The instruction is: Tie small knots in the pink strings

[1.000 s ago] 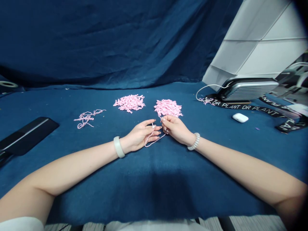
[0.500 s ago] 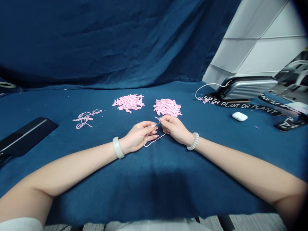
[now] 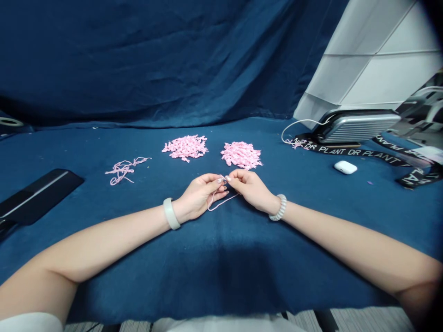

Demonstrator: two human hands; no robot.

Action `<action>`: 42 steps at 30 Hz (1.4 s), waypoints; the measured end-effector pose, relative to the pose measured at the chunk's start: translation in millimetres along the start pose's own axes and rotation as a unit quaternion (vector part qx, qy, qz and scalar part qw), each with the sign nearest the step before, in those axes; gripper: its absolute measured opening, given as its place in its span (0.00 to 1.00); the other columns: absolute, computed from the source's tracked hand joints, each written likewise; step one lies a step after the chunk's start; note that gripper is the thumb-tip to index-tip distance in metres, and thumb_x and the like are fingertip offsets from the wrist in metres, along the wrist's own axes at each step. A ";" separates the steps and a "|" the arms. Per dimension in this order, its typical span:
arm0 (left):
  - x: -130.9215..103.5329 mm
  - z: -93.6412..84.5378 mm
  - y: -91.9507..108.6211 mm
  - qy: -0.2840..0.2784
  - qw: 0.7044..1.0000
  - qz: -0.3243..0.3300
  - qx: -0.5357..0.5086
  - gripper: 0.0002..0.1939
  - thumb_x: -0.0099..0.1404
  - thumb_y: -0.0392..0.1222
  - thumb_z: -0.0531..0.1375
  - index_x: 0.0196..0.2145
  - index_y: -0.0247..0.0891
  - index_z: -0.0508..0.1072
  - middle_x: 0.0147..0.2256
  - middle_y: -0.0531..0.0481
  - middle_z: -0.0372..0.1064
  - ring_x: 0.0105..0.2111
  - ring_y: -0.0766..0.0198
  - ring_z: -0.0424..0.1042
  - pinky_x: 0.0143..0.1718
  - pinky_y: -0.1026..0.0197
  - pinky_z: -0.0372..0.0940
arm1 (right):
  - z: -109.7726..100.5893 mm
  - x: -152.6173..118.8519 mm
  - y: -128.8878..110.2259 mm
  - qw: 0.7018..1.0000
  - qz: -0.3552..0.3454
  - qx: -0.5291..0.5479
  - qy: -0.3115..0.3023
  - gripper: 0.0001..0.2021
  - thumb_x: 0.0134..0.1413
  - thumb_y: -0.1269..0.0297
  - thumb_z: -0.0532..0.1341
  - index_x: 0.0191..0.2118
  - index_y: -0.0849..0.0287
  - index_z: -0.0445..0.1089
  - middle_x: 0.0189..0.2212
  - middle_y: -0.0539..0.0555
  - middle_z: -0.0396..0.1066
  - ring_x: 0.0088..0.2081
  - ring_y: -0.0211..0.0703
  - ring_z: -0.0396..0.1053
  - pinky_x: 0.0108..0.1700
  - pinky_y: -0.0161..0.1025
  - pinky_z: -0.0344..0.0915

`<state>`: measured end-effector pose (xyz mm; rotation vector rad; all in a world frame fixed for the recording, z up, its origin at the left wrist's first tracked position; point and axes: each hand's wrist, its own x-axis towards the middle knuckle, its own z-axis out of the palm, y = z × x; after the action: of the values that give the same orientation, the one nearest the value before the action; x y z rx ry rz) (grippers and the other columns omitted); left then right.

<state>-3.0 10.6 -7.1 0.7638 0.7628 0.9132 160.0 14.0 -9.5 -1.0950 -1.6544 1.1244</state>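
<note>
Between thumb and forefinger, my left hand (image 3: 204, 196) pinches a thin pink yarn (image 3: 223, 201). My right hand (image 3: 251, 189) is closed on the same yarn, its fingertips almost meeting the left ones. A slack loop of it hangs below both hands, over the blue cloth. Just beyond my fingers lie two heaps of small pink knotted yarn pieces, a left heap (image 3: 186, 147) and a right heap (image 3: 241, 155). The yarn at the fingertips is too small to make out exactly.
Loose pink yarn strands (image 3: 122, 171) lie to the left, near a black flat object (image 3: 38, 196). On the right are a white earbud case (image 3: 345, 167), a black lettered ribbon (image 3: 356, 152) and a silver ribbed device (image 3: 363, 128) with a white cable. A blue curtain (image 3: 155, 60) hangs behind.
My right fingertips have dropped slightly and come closer to the left ones. The yarn end that stuck up between them no longer shows. My left hand has barely moved.
</note>
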 end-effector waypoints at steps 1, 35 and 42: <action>0.2 -0.5 -0.2 -0.003 1.000 0.002 -0.002 0.09 0.54 0.34 0.63 0.33 0.32 0.68 0.28 0.54 0.68 0.29 0.78 0.68 0.42 0.64 0.69 | 0.1 -0.3 -0.1 1.000 -0.001 -0.005 -0.001 0.12 0.53 0.59 0.57 0.26 0.63 0.63 0.21 0.47 0.57 0.23 0.31 0.51 0.26 0.32 0.49; 0.2 0.1 -2.6 -0.038 0.999 0.003 0.028 0.12 0.51 0.40 0.65 0.32 0.30 0.72 0.24 0.53 0.66 0.26 0.77 0.67 0.40 0.66 0.67 | 5.3 -2.5 -6.9 0.999 0.020 -0.006 -0.044 0.14 0.51 0.56 0.58 0.24 0.62 0.62 0.21 0.49 0.62 0.23 0.33 0.58 0.27 0.32 0.55; -2.8 3.8 -1.3 -0.028 0.999 0.012 0.044 0.14 0.51 0.41 0.65 0.25 0.29 0.64 0.23 0.53 0.65 0.26 0.75 0.67 0.37 0.67 0.66 | 9.0 -4.8 -0.1 1.000 -0.017 -0.023 -0.002 0.13 0.54 0.59 0.57 0.43 0.59 0.61 0.26 0.50 0.66 0.27 0.36 0.65 0.30 0.35 0.62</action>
<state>-0.5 6.7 -5.5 0.8740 0.7500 0.8818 152.8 7.3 -12.4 -1.0911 -1.7032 1.0710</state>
